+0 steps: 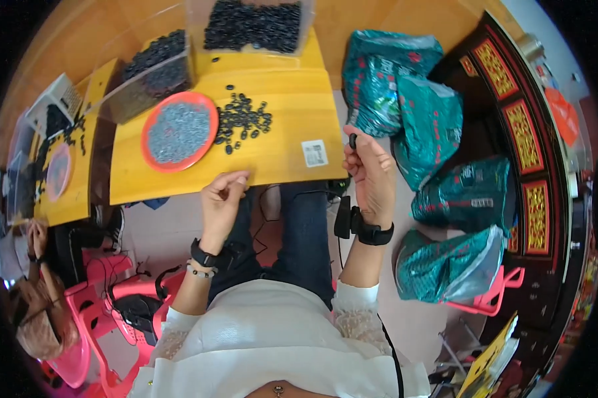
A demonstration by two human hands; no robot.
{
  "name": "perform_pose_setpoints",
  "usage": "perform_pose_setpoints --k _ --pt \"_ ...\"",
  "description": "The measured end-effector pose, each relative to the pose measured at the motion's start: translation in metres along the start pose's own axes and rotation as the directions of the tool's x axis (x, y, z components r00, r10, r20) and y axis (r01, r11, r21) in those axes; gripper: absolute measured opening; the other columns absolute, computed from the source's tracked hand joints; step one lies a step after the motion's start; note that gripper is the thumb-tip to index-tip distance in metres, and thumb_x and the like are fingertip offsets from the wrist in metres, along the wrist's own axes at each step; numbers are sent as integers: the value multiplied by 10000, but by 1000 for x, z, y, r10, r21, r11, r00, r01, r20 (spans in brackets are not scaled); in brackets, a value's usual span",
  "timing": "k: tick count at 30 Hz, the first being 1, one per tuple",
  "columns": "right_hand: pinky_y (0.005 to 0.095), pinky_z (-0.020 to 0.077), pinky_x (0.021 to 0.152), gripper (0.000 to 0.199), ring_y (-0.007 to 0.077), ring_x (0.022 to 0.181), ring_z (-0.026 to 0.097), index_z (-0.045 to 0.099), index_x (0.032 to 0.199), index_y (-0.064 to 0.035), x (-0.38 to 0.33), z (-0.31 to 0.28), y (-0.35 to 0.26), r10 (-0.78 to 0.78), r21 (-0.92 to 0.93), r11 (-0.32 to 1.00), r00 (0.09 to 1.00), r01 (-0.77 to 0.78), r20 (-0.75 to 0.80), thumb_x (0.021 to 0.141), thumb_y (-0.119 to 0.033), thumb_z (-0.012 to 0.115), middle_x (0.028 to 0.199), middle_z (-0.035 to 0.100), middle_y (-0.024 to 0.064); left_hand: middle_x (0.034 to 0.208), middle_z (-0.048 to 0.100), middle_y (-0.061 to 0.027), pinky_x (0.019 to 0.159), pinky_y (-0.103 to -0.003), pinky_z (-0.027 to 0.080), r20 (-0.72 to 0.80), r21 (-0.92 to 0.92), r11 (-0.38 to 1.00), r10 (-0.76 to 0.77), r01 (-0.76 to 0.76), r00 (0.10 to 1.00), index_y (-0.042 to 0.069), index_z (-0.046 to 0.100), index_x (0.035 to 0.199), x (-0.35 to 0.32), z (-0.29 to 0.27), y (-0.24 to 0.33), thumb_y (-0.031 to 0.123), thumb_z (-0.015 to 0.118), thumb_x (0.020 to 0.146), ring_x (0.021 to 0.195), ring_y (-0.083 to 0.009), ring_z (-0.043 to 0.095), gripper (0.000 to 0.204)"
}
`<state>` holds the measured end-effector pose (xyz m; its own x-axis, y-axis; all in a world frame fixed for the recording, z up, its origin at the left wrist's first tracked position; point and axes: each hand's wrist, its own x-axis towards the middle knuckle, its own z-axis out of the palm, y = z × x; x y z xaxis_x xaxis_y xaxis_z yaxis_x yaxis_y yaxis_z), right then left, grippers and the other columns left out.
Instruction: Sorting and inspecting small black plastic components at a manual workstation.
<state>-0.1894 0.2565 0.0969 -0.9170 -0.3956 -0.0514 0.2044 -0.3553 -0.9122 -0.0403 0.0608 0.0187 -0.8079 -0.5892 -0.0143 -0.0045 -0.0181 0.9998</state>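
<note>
My right hand [372, 174] is raised past the table's right end, pinching a small black oval piece [352, 141] between thumb and finger. At the table's front edge, my left hand [222, 202] has its fingers curled with the tips together; anything between them is too small to make out. Ahead of it on the yellow table [289, 156] sits an orange-rimmed round tray [214, 126] full of small clear-grey pieces. A loose pile of black oval pieces [246, 118] lies against the tray's right side.
Clear bins of black pieces [252, 26] stand at the back and back left. A white label [315, 153] lies near the table's right end. Teal sacks [430, 126] crowd the floor at right, beside a dark carved cabinet [511, 132]. Another person's hands [37, 237] are at far left.
</note>
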Motion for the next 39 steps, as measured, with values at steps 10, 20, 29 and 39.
perform_pose_setpoints --k 10,20,29,39 --pt "165 412 577 258 36 606 504 600 1083 9 6 109 -21 79 -307 951 941 28 330 905 -167 539 748 593 6 826 628 10 615 -185 437 -166 -238 970 -88 47 982 13 651 990 1 -31 2 164 568 894 672 -43 525 198" --pt "176 463 627 209 49 671 560 596 1043 -3 0 165 -26 221 -402 916 843 -6 490 894 -141 546 779 617 24 1059 611 -57 792 -233 446 -71 -397 918 -39 7 997 -6 558 1150 0 -37 4 253 475 947 900 -107 567 339" --pt "178 475 649 294 45 681 565 559 1136 4 10 184 -22 177 -241 969 830 -53 529 878 -135 585 843 632 27 1085 612 -81 839 -243 415 157 -429 902 36 36 987 -17 570 1133 -10 -34 11 293 412 969 987 -124 562 384" --pt "179 480 647 339 61 666 577 531 1132 22 19 177 -27 139 -259 966 866 -12 481 839 -115 630 832 642 57 962 644 -54 773 -232 436 -20 -401 916 -3 -5 1000 -14 614 1061 -8 -30 6 248 444 959 921 -108 582 329"
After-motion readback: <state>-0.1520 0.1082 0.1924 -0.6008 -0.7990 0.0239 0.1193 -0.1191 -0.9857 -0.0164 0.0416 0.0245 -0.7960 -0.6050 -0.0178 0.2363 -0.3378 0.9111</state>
